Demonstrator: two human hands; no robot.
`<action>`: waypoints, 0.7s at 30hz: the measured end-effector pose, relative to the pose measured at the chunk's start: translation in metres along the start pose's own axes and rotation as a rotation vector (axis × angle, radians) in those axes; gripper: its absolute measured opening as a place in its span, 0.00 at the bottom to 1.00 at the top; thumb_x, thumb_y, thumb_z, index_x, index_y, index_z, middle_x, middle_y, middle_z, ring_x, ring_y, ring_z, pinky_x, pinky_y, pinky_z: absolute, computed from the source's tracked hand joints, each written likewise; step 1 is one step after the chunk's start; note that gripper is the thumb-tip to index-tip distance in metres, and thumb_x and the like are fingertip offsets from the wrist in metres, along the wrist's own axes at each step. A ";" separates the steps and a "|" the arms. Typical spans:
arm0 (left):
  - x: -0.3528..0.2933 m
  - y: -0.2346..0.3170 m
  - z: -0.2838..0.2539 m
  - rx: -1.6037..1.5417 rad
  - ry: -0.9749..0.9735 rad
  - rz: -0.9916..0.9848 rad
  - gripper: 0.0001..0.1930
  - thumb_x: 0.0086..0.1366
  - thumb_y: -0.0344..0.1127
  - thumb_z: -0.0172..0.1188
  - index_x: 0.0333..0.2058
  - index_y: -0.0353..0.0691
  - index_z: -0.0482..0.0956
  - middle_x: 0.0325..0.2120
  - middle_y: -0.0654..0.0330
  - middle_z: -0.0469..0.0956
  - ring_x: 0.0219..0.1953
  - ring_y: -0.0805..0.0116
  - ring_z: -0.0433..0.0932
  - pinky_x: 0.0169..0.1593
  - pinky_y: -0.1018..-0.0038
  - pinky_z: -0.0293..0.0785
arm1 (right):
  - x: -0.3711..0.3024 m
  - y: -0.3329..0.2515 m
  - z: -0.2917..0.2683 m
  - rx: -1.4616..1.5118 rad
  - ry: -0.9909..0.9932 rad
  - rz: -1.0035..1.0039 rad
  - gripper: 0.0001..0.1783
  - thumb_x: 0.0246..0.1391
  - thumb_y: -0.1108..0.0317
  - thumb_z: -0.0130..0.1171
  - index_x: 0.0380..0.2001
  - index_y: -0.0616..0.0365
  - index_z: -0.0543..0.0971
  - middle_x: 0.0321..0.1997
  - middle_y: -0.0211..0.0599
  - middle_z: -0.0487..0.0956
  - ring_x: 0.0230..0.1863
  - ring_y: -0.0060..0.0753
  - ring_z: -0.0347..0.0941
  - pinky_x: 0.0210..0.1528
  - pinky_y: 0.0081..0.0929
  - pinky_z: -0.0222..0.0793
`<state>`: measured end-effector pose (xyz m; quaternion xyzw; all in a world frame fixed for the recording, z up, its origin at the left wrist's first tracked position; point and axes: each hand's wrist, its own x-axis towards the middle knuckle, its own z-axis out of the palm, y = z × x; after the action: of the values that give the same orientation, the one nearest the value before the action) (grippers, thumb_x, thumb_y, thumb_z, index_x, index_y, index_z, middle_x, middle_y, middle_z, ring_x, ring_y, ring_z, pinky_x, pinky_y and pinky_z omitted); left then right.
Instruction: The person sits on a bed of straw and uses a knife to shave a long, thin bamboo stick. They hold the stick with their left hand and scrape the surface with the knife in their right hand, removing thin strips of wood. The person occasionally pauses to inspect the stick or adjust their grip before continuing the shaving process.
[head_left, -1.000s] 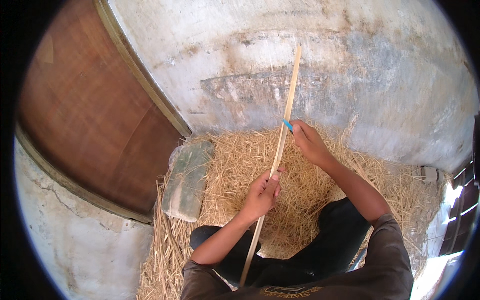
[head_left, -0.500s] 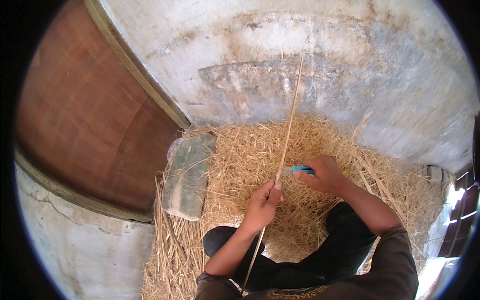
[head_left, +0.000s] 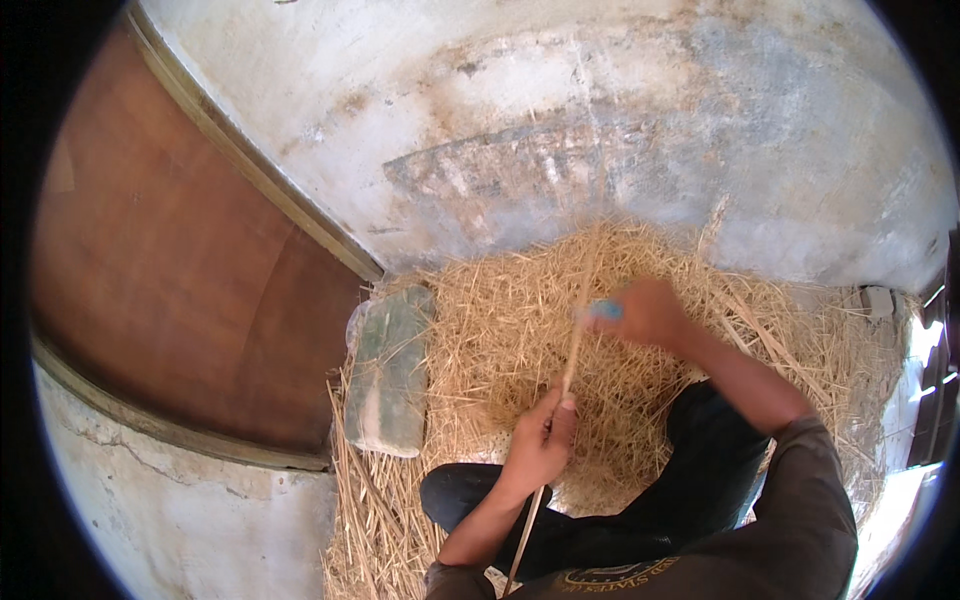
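Observation:
A long thin strip of bamboo or wood (head_left: 573, 362) slants up from near my lap toward the wall. My left hand (head_left: 541, 447) is closed round it, partway along, above the straw. Higher up, my right hand (head_left: 648, 312) grips a blue-handled utility knife (head_left: 605, 311). The knife's front end meets the strip's upper part or lies very close to it; motion blur hides the blade and the exact contact. The far end of the strip is smeared too.
Loose straw (head_left: 500, 310) covers the floor around my bent legs. A greenish block (head_left: 390, 370) lies on it at the left, beside a brown door panel (head_left: 200, 260). A stained pale wall (head_left: 480, 90) rises ahead. A small grey block (head_left: 878, 302) sits at the far right.
My right hand and the knife have moved up along the strip, away from my left hand. My left hand sits slightly lower in view. The whole view has shifted a little.

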<state>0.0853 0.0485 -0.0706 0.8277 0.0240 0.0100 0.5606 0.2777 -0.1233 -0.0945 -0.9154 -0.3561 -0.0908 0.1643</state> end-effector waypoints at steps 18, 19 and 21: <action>-0.055 0.020 0.020 -0.157 0.104 -0.039 0.21 0.70 0.32 0.46 0.59 0.30 0.63 0.21 0.72 0.61 0.23 0.83 0.58 0.26 0.85 0.56 | -0.032 -0.038 -0.008 0.100 -0.074 0.003 0.45 0.45 0.20 0.40 0.10 0.55 0.76 0.06 0.39 0.66 0.09 0.39 0.65 0.14 0.38 0.60; -0.055 0.020 0.020 -0.138 0.126 0.004 0.21 0.70 0.32 0.46 0.59 0.29 0.63 0.21 0.72 0.61 0.23 0.84 0.58 0.26 0.85 0.56 | -0.039 -0.045 -0.009 0.152 -0.056 -0.049 0.45 0.45 0.20 0.40 0.10 0.54 0.76 0.06 0.38 0.66 0.09 0.38 0.66 0.14 0.38 0.60; -0.060 0.024 0.023 -0.109 0.150 -0.004 0.21 0.71 0.33 0.46 0.59 0.28 0.62 0.21 0.72 0.61 0.23 0.84 0.57 0.25 0.85 0.55 | -0.058 -0.060 -0.011 0.259 -0.033 -0.155 0.45 0.44 0.20 0.40 0.10 0.54 0.76 0.06 0.38 0.66 0.10 0.37 0.66 0.14 0.37 0.61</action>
<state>0.0272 0.0153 -0.0561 0.7928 0.0668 0.0721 0.6015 0.1946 -0.1220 -0.0861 -0.8578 -0.4370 -0.0415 0.2675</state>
